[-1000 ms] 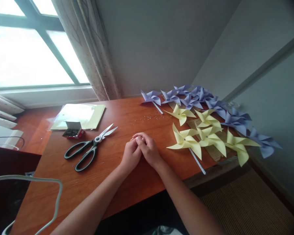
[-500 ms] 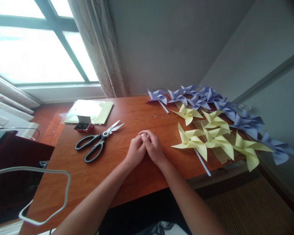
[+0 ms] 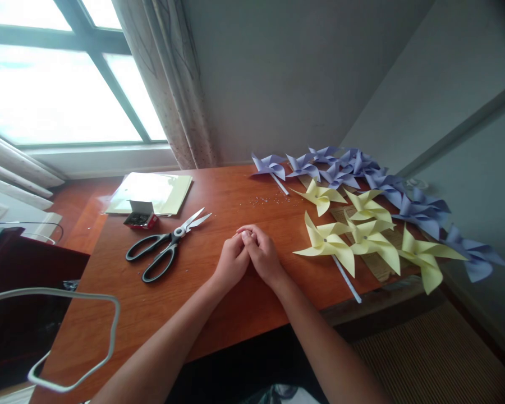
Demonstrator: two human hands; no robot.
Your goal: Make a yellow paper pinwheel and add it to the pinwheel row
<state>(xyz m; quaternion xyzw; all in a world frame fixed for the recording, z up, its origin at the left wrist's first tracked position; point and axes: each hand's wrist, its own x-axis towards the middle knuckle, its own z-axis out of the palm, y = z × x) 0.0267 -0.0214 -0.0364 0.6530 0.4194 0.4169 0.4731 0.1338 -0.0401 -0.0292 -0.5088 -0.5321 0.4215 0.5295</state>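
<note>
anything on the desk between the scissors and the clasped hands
No: in the head view only bare wooden desk lies between the scissors and the left hand, clasped with the right hand.

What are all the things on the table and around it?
yellow paper pinwheels: five, pale yellow, right side of table
purple paper pinwheels: a row, count unclear, lilac, far right edge
black-handled scissors: one pair, left of hands
small red box: one, open, beside scissors
pale paper sheets: stack, far left
wooden table: one, reddish-brown
curtain: one, beige, by window
left hand and right hand: clasped together on table
</note>
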